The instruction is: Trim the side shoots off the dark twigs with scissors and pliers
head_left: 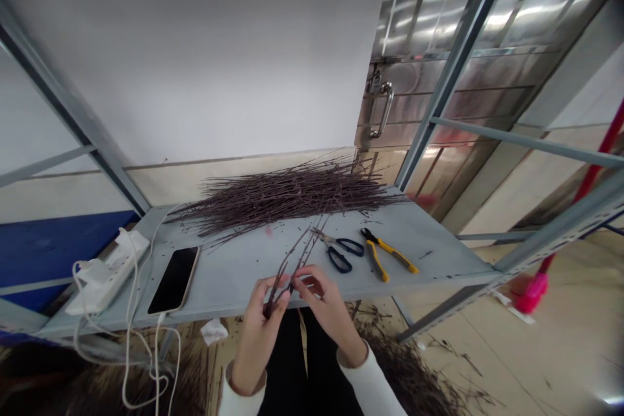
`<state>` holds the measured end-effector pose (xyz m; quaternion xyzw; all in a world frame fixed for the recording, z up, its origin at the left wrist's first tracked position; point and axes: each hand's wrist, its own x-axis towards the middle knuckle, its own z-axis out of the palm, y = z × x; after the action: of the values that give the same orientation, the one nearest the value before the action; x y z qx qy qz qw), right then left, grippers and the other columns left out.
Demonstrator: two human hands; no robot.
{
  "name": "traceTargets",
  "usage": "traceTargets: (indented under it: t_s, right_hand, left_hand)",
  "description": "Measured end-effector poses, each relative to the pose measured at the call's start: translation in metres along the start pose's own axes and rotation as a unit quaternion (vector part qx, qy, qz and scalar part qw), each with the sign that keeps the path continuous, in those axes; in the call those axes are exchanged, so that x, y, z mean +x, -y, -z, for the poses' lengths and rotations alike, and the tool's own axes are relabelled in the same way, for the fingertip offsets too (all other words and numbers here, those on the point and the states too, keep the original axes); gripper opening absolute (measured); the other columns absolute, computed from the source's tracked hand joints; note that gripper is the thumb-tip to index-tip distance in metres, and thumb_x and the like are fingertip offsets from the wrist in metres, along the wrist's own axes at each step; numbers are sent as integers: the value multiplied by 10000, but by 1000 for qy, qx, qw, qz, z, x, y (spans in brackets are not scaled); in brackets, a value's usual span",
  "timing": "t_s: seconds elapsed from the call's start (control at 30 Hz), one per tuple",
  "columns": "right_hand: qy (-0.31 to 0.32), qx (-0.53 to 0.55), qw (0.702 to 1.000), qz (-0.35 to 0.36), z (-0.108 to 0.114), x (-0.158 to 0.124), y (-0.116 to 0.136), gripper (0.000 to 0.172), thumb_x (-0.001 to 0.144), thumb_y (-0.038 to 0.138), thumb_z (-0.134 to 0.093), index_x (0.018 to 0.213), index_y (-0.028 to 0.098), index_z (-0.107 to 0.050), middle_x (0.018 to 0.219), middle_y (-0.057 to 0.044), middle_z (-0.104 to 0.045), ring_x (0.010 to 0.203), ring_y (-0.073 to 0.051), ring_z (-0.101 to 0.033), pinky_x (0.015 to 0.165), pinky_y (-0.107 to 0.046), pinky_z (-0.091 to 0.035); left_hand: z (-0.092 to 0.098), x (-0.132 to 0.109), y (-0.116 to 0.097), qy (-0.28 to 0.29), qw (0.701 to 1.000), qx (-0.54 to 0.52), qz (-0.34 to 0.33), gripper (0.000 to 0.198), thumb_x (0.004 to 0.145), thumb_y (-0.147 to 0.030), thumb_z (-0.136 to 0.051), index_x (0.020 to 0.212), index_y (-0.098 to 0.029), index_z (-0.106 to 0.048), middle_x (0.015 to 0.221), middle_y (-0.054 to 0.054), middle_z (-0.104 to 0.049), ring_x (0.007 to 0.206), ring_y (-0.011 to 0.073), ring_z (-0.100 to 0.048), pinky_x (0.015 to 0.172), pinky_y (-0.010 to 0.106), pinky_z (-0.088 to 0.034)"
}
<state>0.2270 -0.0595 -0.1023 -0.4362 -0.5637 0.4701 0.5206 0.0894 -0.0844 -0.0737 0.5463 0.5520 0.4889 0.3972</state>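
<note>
Thin dark brown twigs (285, 264) are held at the shelf's front edge, fanning up and away from my hands. My left hand (263, 318) is closed around their lower ends. Beside it, my right hand (319, 299) pinches the twigs near the left fingertips, with the fingers bent inward. Just beyond my right hand lie scissors (340, 252) with dark blue handles, their blades partly behind the held twigs. To their right rest cutting pliers (385, 253) with yellow and black grips. A large heap of similar twigs (292, 192) stretches along the back of the shelf.
A phone (174, 280) lies on the grey shelf (229, 273) at left, with a white cable attached. Left of it sits a white power strip (110, 270) with plugs. Metal uprights (453, 71) frame the shelf. More twigs (404, 370) litter the floor below.
</note>
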Motion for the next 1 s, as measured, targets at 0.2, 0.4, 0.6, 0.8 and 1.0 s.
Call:
traceTargets:
  t_s: [0.2, 0.4, 0.6, 0.8, 1.0]
  right_hand:
    - [7, -14, 1000, 22, -2, -2, 7, 117, 865, 303, -548, 854, 202, -606, 875, -29, -615, 805, -155, -612, 684, -261, -486]
    - [-132, 83, 985, 76, 15, -7, -4, 144, 890, 349, -516, 922, 219, -566, 934, -37, -606, 804, -163, -611, 700, -288, -513]
    - [-249, -349, 898, 102, 82, 9, -54, 178, 903, 310, -389, 957, 206, -524, 961, -99, -586, 936, -251, -570, 815, -434, -486]
    - [-148, -462, 872, 69, 116, 45, -87, 287, 776, 212, -514, 1046, 196, -609, 1019, -131, -613, 1051, -311, -515, 950, -492, -388]
    - [-80, -461, 884, 18, 116, 73, -97, 292, 699, 185, -601, 985, 148, -648, 1027, -162, -638, 1010, -305, -553, 938, -445, -404]
  left_hand:
    - [3, 3, 9, 12, 1000, 16, 22, 279, 764, -394, -640, 950, -188, -668, 971, 86, -725, 917, 238, -662, 820, 321, -501]
    - [9, 7, 17, -13, 999, -7, 48, 289, 756, -429, -644, 868, -165, -685, 673, 42, -716, 743, 230, -667, 807, 334, -486]
    - [12, 8, 14, -8, 993, -110, 45, 309, 697, -452, -705, 766, -152, -681, 612, 26, -672, 594, 169, -596, 677, 283, -489]
    - [11, 9, 5, -3, 992, -122, 40, 298, 688, -442, -727, 728, -150, -681, 529, 11, -626, 567, 154, -560, 665, 275, -471]
    - [16, 5, -7, 29, 982, -172, 69, 334, 693, -464, -724, 718, -133, -687, 505, -7, -593, 419, 87, -473, 446, 214, -398]
